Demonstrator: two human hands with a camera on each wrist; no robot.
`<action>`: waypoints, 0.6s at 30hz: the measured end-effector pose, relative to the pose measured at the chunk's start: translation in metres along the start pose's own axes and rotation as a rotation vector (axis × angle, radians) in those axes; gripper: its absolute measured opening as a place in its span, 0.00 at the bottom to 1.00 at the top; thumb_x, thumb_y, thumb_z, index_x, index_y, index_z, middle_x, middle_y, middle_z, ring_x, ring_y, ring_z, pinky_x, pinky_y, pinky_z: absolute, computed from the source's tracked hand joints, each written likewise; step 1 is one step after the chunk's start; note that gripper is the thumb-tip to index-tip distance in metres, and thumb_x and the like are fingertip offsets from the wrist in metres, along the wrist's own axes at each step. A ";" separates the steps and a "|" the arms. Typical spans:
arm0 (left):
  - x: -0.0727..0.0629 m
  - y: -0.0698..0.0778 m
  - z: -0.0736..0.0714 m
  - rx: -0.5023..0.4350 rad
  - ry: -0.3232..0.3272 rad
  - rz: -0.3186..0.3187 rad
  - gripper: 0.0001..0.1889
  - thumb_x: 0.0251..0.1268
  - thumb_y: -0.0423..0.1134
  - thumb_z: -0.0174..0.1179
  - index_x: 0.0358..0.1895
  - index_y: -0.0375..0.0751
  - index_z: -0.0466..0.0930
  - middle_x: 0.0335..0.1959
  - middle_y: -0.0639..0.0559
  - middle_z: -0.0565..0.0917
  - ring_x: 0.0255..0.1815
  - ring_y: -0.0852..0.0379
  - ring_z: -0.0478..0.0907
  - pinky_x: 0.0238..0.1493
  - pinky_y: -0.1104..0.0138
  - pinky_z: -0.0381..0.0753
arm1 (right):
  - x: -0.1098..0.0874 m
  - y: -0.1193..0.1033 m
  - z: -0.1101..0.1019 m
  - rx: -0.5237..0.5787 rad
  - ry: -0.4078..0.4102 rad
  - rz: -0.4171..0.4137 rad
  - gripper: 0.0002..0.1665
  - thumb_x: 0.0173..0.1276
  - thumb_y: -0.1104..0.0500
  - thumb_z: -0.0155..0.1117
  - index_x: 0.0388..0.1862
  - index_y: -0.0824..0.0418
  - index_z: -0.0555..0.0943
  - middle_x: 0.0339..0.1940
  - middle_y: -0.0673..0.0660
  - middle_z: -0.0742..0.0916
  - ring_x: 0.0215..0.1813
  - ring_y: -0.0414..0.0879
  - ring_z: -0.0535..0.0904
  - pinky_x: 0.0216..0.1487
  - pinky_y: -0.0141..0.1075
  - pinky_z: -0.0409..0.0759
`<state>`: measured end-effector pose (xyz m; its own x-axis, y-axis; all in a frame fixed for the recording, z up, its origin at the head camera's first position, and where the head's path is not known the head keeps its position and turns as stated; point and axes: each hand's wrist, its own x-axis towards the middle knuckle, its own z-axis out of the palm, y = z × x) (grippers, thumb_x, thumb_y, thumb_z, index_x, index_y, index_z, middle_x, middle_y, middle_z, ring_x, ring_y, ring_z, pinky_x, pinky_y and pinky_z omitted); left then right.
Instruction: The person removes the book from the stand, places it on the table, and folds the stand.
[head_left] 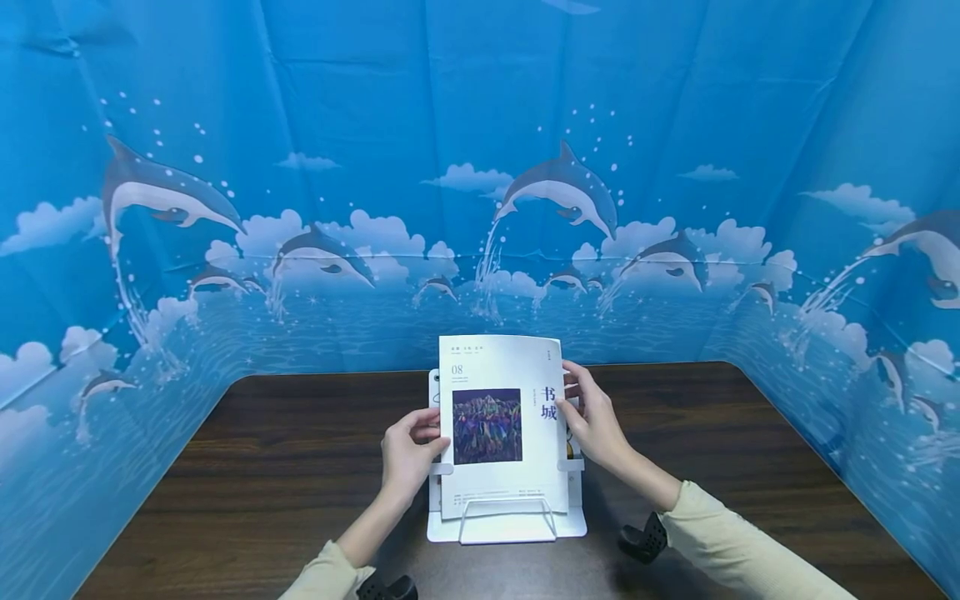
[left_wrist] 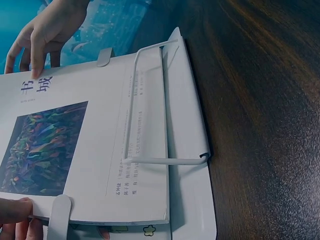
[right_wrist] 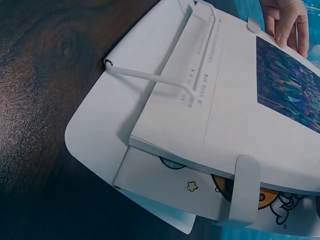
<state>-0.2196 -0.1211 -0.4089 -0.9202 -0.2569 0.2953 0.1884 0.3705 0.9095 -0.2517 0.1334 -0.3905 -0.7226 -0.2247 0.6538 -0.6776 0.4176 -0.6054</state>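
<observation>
A white magazine (head_left: pixel 487 483) with a dark colourful picture and purple characters on its cover leans upright on a white book stand (head_left: pixel 570 523). My left hand (head_left: pixel 407 454) grips its left edge, thumb at the front edge and other fingers partly hidden behind. On the opposite side my right hand (head_left: pixel 597 421) holds the right edge, its thumb on the cover near the purple characters. A white wire bar (left_wrist: pixel 170 161) crosses in front of the magazine's bottom. Side clips (right_wrist: pixel 246 187) of the stand overlap both edges of the cover.
Beneath the stand lies a dark wood-grain table (head_left: pixel 285 467). A blue curtain (head_left: pixel 390 125) printed with dolphins surrounds its back and sides. Cartoon drawings show on the stand's back panel (right_wrist: pixel 200 197). Black straps (head_left: pixel 643 537) sit at the wrists.
</observation>
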 end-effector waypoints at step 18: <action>0.019 0.005 -0.006 -0.114 -0.056 0.040 0.21 0.41 0.20 0.66 0.45 0.32 0.79 0.39 0.41 0.82 0.34 0.51 0.80 0.35 0.71 0.80 | 0.019 -0.041 -0.014 0.119 0.044 0.074 0.28 0.60 0.78 0.53 0.61 0.75 0.63 0.42 0.70 0.78 0.39 0.59 0.77 0.33 0.42 0.80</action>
<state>-0.2340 -0.1298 -0.3969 -0.9285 -0.1922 0.3178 0.2601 0.2745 0.9258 -0.2357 0.1246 -0.3472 -0.7663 -0.1570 0.6230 -0.6359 0.3241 -0.7004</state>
